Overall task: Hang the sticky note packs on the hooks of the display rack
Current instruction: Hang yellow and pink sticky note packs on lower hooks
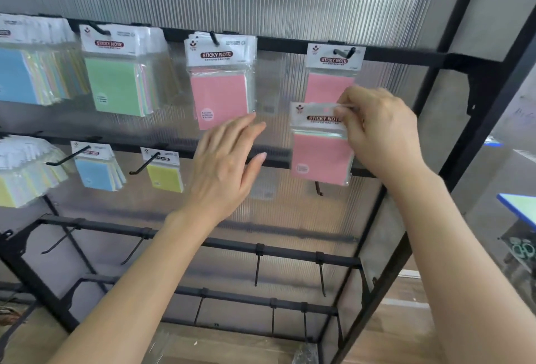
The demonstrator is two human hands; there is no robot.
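The right hand (380,129) is pinching a glossy plastic-wrapped square pink pack (319,146) by its white header; the left hand (223,166) is hovering with fingers spread, holding nothing, beside two pink packs hanging on black hooks.

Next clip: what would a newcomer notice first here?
The right hand pinches a pink sticky note pack by its header at centre right, below a second pink pack hanging on the top rail. The left hand hovers open beside it, and pastel packs crowd the hooks at upper left.

shop | display rack (406,55) hooks hung with sticky note packs (220,79)
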